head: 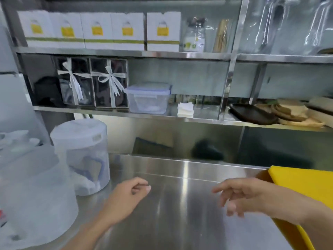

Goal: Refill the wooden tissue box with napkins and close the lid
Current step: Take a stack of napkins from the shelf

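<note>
1. Napkins (185, 109): small white square stack, soft-looking, on the lower shiny metal shelf (126, 112). Wooden tissue box can't be made out.
2. Clear plastic tub w/ blue-edged lid (148, 98) sits just left of the stack.
3. Left hand (128, 195) over the smooth steel counter (180, 213), fingers curled loosely, holding nothing.
4. Right hand (239, 197) fingers spread, empty, blurry, in front of a flat yellow board (306, 183).
</note>
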`<state>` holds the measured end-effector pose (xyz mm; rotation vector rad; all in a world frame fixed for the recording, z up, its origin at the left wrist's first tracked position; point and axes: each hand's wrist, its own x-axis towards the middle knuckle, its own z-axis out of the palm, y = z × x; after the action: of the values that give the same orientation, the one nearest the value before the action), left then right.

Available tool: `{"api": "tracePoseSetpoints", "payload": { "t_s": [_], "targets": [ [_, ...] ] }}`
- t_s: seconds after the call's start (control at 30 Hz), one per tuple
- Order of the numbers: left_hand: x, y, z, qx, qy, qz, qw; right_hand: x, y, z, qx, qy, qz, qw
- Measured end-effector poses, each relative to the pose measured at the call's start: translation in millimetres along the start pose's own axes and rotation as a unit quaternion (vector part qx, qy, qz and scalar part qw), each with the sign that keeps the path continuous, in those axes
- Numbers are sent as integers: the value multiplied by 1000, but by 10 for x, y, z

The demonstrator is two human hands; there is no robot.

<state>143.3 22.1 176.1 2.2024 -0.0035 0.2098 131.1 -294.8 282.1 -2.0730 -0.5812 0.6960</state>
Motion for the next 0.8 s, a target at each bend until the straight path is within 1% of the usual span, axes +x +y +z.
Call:
{"api": "tracePoseSetpoints", "payload": {
  "t_s": [0.07,0.17,0.23,0.33,0.43,0.5,0.53,0.63,0.7,0.73,0.8],
  "targets": [
    [372,336,-134,10,-4,25,1000,211,-77,-261,11,32,-15,999],
    [939,887,-360,32,-14,55,998,501,-285,-723,-34,52,-11,998],
    [1266,1247,-520,60,-6,78,995,661,-464,-1063,-69,81,-12,994],
    [1657,1714,-701,109,18,110,988,924,-727,-1473,-98,155,-31,983],
    [1949,2011,-740,145,55,137,978,1269,-825,-1716,-70,274,-51,958],
    [2123,2059,-675,128,89,165,974,1520,-764,-1775,-33,365,-65,928],
    [2217,2032,-610,114,107,175,972,1646,-703,-1776,-19,399,-69,914],
    [2493,1853,-326,99,136,167,972,2031,-420,-1717,3,433,-50,900],
    [2692,1701,-105,90,117,144,979,2270,-237,-1683,25,443,-29,896],
    [2800,1622,9,84,93,129,984,2372,-178,-1671,55,445,-18,893],
    [2979,1455,246,97,39,103,989,2527,-97,-1632,137,425,4,895]
  ]
}}
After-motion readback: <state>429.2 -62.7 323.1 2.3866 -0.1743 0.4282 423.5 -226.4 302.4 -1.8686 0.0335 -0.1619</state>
